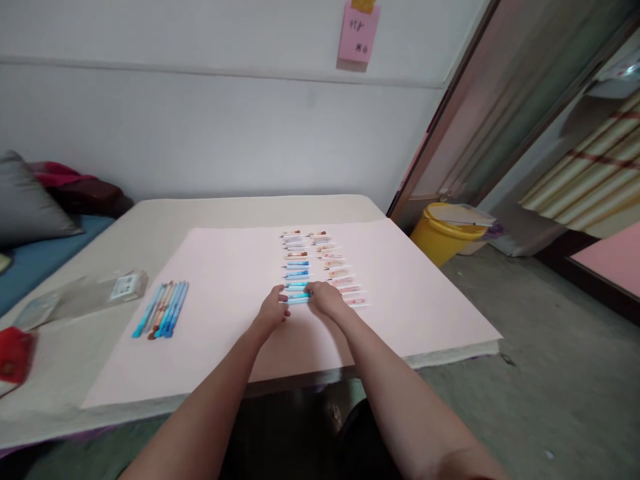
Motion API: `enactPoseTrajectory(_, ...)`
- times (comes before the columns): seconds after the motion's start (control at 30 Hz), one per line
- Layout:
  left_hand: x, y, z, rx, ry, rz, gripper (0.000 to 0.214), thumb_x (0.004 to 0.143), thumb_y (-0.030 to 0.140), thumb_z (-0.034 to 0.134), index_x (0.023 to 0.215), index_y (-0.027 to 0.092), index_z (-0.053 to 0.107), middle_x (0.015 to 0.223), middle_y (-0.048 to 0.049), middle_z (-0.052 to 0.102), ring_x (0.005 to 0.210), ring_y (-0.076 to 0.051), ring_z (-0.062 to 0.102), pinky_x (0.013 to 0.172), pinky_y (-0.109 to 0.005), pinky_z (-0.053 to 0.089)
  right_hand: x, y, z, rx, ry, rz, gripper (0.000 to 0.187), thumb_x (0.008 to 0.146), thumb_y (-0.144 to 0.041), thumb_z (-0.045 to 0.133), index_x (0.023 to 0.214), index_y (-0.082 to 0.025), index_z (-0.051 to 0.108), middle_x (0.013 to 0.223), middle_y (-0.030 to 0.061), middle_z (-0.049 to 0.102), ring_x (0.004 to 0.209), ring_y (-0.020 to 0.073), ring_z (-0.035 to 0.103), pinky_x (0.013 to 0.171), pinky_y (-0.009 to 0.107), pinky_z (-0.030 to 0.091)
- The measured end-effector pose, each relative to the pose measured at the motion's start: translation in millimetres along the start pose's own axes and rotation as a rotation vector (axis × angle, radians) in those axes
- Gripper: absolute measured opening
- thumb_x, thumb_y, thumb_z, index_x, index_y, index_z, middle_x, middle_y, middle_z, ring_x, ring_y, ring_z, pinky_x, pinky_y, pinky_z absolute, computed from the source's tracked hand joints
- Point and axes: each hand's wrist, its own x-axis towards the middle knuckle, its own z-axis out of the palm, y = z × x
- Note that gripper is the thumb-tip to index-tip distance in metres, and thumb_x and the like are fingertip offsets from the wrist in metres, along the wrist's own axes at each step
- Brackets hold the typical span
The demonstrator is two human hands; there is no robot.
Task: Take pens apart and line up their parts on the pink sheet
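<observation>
My left hand is at the tip end of a light-blue pen, its fingers apart beside the tip. At the pen's other end, my right hand has its fingertips closed on it, hiding that end. This pen lies nearest to me in a column of slim pens, with a teal-and-white pen just beyond it and blue pens and brown ones farther back. To the right runs a second column of pale pens with pink and orange prints, partly covered by my right hand.
A bundle of blue and brown pens lies at the left on the pink sheet. Beyond the sheet's left edge are a clear plastic bag and a red object. A yellow bin stands right of the table.
</observation>
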Motion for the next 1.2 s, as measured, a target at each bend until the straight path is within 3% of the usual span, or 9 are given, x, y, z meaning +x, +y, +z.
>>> enactPoseTrajectory(0.4, -5, 5, -14.9, -0.072, 0.048, 0.015, 0.057, 0.069, 0.013, 0.05, 0.124, 0.016, 0.04, 0.114, -0.0148, 0.052, 0.061, -0.01, 0.059, 0.053, -0.023, 0.045, 0, 0, 0, -0.014, -0.016, 0.015, 0.036, 0.077, -0.015, 0.045, 0.106, -0.027, 0.061, 0.102, 0.0052, 0.066, 0.092, 0.0207, 0.06, 0.07, 0.027, 0.041)
enactPoseTrajectory(0.57, -12, 12, -9.6, -0.125, -0.006, -0.006, 0.061, 0.07, 0.014, 0.052, 0.129, 0.015, 0.035, 0.116, -0.0166, 0.051, 0.063, -0.011, 0.06, 0.056, -0.025, 0.047, -1, -5, -1, -0.038, -0.02, 0.008, 0.036, 0.078, -0.014, 0.042, 0.105, -0.027, 0.061, 0.104, 0.0046, 0.066, 0.093, 0.02, 0.06, 0.07, 0.026, 0.04)
enactPoseTrajectory(1.0, -9, 10, -3.0, -0.175, 0.077, -0.074, 0.058, 0.072, 0.014, 0.055, 0.127, 0.017, 0.036, 0.122, -0.0169, 0.048, 0.061, -0.008, 0.059, 0.054, -0.022, 0.048, -6, -10, -6, -0.07, -0.038, 0.004, 0.034, 0.076, -0.012, 0.046, 0.102, -0.026, 0.062, 0.104, 0.0049, 0.065, 0.094, 0.0202, 0.059, 0.069, 0.025, 0.04)
enactPoseTrajectory(1.2, -9, 14, 1.1, -0.175, 0.053, -0.063, 0.059, 0.071, 0.012, 0.054, 0.127, 0.016, 0.036, 0.121, -0.017, 0.049, 0.06, -0.009, 0.059, 0.053, -0.024, 0.048, -5, -10, -7, -0.059, -0.041, 0.012, 0.037, 0.075, -0.012, 0.046, 0.106, -0.027, 0.06, 0.104, 0.0049, 0.065, 0.092, 0.0199, 0.06, 0.069, 0.025, 0.04)
